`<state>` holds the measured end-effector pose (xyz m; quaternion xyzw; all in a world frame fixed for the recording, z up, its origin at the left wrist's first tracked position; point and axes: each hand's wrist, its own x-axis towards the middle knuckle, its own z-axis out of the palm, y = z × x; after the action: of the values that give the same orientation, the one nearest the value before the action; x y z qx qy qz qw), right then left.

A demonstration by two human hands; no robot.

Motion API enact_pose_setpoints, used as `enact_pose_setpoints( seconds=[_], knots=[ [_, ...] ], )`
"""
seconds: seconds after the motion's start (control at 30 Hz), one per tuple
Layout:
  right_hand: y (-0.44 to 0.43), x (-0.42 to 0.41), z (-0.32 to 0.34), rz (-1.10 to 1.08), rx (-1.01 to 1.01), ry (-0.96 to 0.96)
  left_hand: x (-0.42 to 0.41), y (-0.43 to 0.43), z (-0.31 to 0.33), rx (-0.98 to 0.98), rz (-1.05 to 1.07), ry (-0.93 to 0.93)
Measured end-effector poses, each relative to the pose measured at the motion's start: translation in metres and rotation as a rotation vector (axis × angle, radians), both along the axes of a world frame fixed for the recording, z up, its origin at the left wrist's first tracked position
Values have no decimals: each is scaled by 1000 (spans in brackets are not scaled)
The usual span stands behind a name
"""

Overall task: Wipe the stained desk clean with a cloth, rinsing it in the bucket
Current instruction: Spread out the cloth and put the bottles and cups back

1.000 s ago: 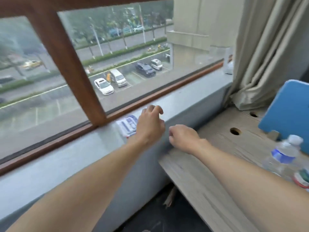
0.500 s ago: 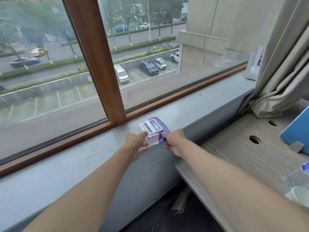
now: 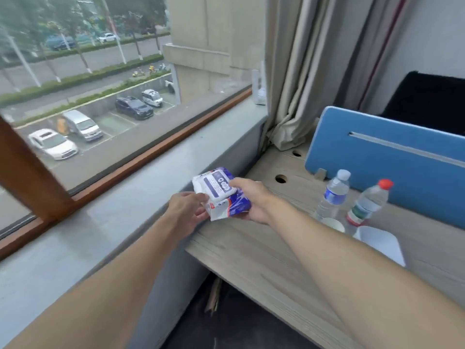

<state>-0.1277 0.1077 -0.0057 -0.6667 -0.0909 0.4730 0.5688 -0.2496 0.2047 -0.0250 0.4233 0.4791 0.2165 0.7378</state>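
Above the surface (image 3: 251,255) edge, we hold a wipes pack (image 3: 222,197). Left hand (image 3: 187,214) and right hand (image 3: 253,201) fingers pinch its ends.

White-and-blue wipes pack (image 3: 222,195) (red stripe), wood-grain desk (image 3: 264,250), blue divider (image 3: 392,159).

A white-capped bottle (image 3: 333,195) and a red-capped bottle (image 3: 367,204) stand before a blue panel (image 3: 402,170). A beige curtain (image 3: 302,71) hangs beside the window (image 3: 100,84).

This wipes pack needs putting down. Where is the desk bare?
The desk is bare near the pack, between the sill and the bottles. The sill left of the pack is bare too. Crowded: bottles and cups by the divider.
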Motion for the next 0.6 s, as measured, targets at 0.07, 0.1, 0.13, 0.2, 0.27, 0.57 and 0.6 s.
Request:
enact_pose_setpoints(
  seconds=[0.07,0.1,0.13,0.2,0.27,0.57,0.6],
  knots=[
    [-39,34,-8,-35,-33,33,38,-31,-2,49,-159,63],
    [-61,50,-14,-65,-67,26,57,-50,-3,78,-263,89],
    [-87,68,-20,-114,-103,9,80,-72,-5,100,-365,115],
    [-134,96,-33,-193,-160,9,117,-111,-11,134,-490,173],
    [-184,124,-44,-288,-176,23,154,-154,-20,163,-583,228],
    [-392,229,-66,-728,-254,12,272,-339,-78,749,-1289,498],
    [-408,239,-69,-753,-268,14,281,-357,-87,827,-1380,569]
  ],
)
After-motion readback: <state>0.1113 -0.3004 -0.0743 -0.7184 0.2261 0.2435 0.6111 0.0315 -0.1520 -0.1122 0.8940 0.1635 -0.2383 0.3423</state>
